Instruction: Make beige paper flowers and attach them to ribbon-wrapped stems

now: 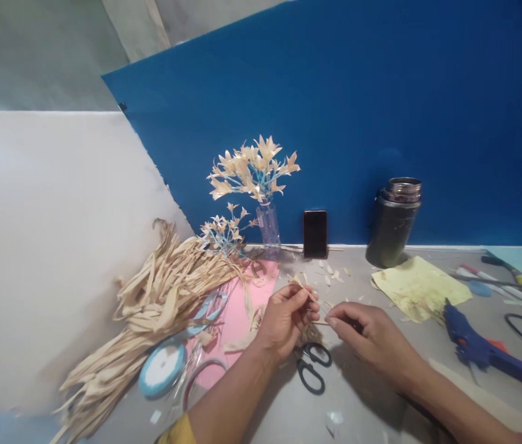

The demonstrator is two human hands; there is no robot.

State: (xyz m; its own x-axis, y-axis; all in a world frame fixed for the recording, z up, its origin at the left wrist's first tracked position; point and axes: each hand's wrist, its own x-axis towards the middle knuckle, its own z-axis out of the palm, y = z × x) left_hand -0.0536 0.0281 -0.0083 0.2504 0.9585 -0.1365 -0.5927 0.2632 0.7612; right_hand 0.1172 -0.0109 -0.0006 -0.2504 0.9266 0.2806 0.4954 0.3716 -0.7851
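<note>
My left hand [286, 317] is closed, its thumb and fingers pinching a small pale corn husk flower piece [298, 283] whose tips stick up above the fingers. To its right, my right hand [363, 330] has thumb and forefinger pressed together by a thin wire-like stem [324, 311] that runs down from the husk piece. Black-handled scissors [311, 377] lie on the table just below my hands. A pink sheet [231, 327] with husk scraps on it is left of my left hand.
Dried husks [178, 290] pile at left beside a blue ribbon roll [163, 369]. Behind stand husk flowers [254, 166] in a clear vase [268, 228], a phone [315, 234] and a dark flask [393, 225]. At right lie yellow paper [421, 287] and a blue glue gun [487, 354].
</note>
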